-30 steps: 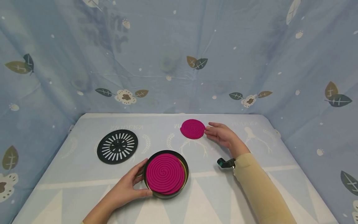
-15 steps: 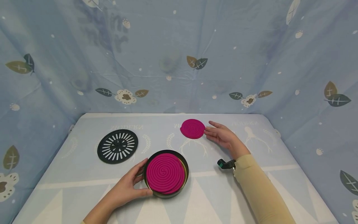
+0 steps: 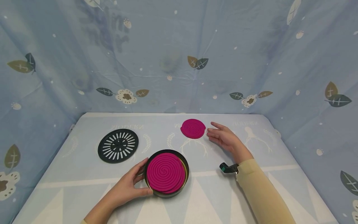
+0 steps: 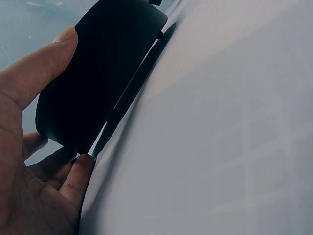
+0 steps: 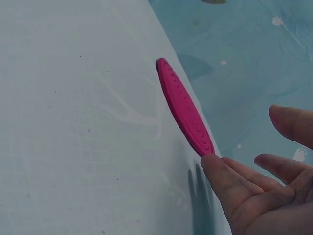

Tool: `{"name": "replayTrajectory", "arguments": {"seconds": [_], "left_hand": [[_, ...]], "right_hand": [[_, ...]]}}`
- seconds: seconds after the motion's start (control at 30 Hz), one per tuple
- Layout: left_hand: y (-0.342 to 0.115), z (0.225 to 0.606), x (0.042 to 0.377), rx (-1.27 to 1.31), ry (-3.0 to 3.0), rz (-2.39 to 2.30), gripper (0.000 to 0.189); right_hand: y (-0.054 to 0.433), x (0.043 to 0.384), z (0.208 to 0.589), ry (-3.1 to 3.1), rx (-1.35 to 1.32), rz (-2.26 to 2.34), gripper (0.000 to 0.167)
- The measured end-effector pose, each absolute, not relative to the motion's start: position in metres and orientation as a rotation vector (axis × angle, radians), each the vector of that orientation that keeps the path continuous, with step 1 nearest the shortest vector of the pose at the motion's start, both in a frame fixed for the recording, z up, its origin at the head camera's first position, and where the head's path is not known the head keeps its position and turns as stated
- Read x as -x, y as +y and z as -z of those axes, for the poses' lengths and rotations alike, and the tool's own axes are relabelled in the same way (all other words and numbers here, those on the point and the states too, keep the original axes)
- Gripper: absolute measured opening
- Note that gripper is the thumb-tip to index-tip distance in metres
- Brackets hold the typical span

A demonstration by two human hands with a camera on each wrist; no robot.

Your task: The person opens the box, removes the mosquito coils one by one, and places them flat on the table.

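Observation:
My left hand (image 3: pixel 129 188) holds a round black tin (image 3: pixel 168 195) by its left side, thumb at the front and fingers behind. Flat magenta mosquito coils (image 3: pixel 165 172) fill the tin, lying a little off one another, with a yellowish edge showing at the right. In the left wrist view the tin's dark side wall (image 4: pixel 105 73) sits between thumb and fingers, and its contents are hidden. Farther back lies a loose magenta mosquito coil (image 3: pixel 193 128). Just right of it, my right hand (image 3: pixel 223 138) has its fingers extended and loosely spread, holding nothing; a small gap separates fingertips from coil.
A black slotted lid (image 3: pixel 120 145) lies flat at the left of the cloth-covered table (image 3: pixel 207 193). Patterned blue fabric (image 3: pixel 173 46) hangs behind the table and along both sides. A small black device (image 3: pixel 228 168) is worn on the right wrist.
My right hand has drawn slightly to the right, away from the loose coil's edge where its fingertips were. The left hand and tin have stayed in place.

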State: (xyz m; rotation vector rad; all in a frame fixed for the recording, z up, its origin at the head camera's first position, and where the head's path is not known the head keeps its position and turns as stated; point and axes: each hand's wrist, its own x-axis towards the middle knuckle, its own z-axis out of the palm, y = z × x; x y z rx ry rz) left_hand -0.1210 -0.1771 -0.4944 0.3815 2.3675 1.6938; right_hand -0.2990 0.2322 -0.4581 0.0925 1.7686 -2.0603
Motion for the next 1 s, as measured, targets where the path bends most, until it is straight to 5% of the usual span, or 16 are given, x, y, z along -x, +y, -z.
{"name": "replayTrajectory", "arguments": {"seconds": [1.0], "left_hand": [[-0.178, 0.497, 0.123, -0.363, 2.367, -1.666, 0.113]], "right_hand": [[0.197, 0.244, 0.441, 1.919, 0.354, 1.901, 0.065]]}}
